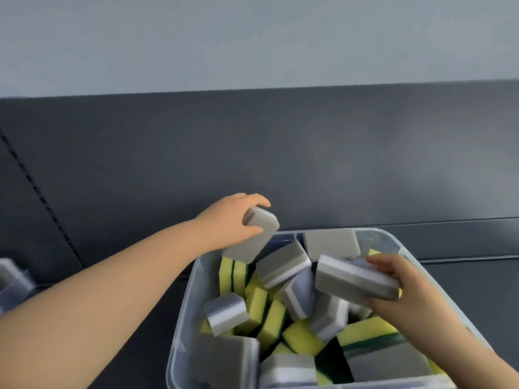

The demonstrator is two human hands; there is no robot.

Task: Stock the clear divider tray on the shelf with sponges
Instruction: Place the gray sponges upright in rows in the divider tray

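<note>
Left hand [227, 220] is curled round 1 grey sponge [252, 240], thumb and fingers clamped on its end, above the far-left corner of the clear bin [184, 327]. Right hand [407, 290] grips 1 grey-and-white sponge [356, 282] over the bin's right side. Bin holds loose sponges [269, 324], yellow and grey. Clear tray [12, 279], blurred, well left of bin.

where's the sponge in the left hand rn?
Head view, centre: the grey sponge is gripped by the left hand above the far-left corner of the clear bin, left of the striped sponge in the right hand.
</note>
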